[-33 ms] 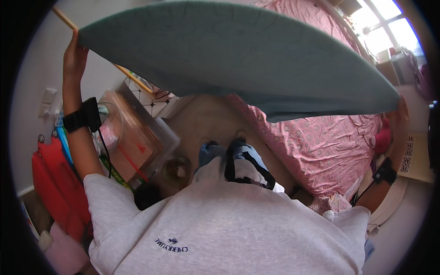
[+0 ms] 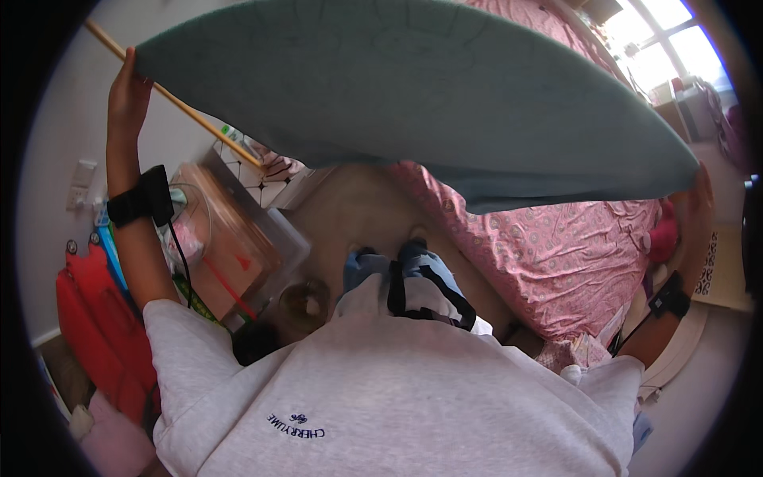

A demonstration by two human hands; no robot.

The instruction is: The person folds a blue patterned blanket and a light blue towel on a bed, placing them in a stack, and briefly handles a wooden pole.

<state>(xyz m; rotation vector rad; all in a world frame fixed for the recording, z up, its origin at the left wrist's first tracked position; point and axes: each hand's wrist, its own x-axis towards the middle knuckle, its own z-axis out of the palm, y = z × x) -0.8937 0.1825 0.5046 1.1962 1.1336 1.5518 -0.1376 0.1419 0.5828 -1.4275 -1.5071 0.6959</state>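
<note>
Grey-green cloth (image 2: 413,111) spread between left hand (image 2: 129,94) and right hand (image 2: 699,192), each grasping an end; likely light, limp, best held there.

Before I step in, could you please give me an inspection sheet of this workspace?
Surface: no worktop seen under the cloth; the floor and a pink sheet show below it.
Job's things: one grey-green cloth, held up spread between the hands, its lower edge sagging.
Clutter: red suitcase, plastic box and round container on the left.
Hands: left hand grips one end of the cloth; right hand holds the other, its fingers partly hidden.
Cables: thin black cable from the left wrist band; another at the right wrist.
Surroundings: wooden pole at left, bright window at upper right.
</note>
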